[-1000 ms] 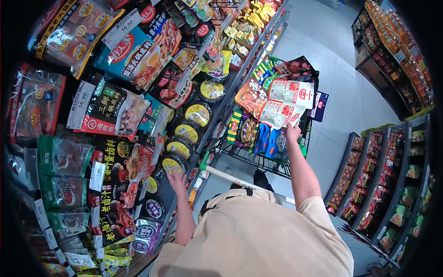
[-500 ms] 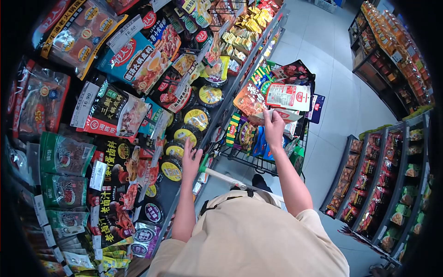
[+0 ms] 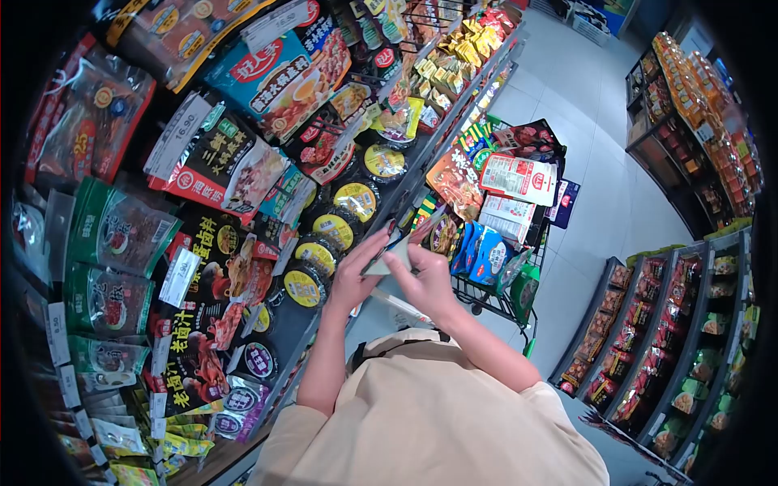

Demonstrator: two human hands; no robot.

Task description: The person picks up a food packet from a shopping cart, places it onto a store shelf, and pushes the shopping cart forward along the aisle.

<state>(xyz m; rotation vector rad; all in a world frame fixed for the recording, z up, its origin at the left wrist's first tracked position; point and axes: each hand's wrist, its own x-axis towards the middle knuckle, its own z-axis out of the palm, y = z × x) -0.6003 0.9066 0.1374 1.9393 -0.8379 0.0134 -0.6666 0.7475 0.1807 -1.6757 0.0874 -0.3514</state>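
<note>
Both hands meet in front of the body, holding a thin packet (image 3: 393,257) seen nearly edge-on. My left hand (image 3: 353,275) grips its left side, and my right hand (image 3: 421,279) pinches it from the right, with the thumb on its pale face. Just beyond them is a shopping cart (image 3: 496,301) with packets piled in it. Among these are a red and white packet (image 3: 519,178), an orange packet (image 3: 456,185) and blue packets (image 3: 486,256). Round tubs with yellow lids (image 3: 305,287) line the shelf edge left of my left hand.
A shelf (image 3: 296,344) of hanging seasoning bags and price tags runs along the left. Shelves of packets (image 3: 640,324) curve along the right, with a stepped display (image 3: 689,121) beyond them. Tiled floor (image 3: 587,243) lies between. A basket (image 3: 590,28) stands far ahead.
My right hand has drawn back from the cart with a packet. My left hand has moved right, from beside the tubs, and now grips the packet too. The view has shifted slightly.
</note>
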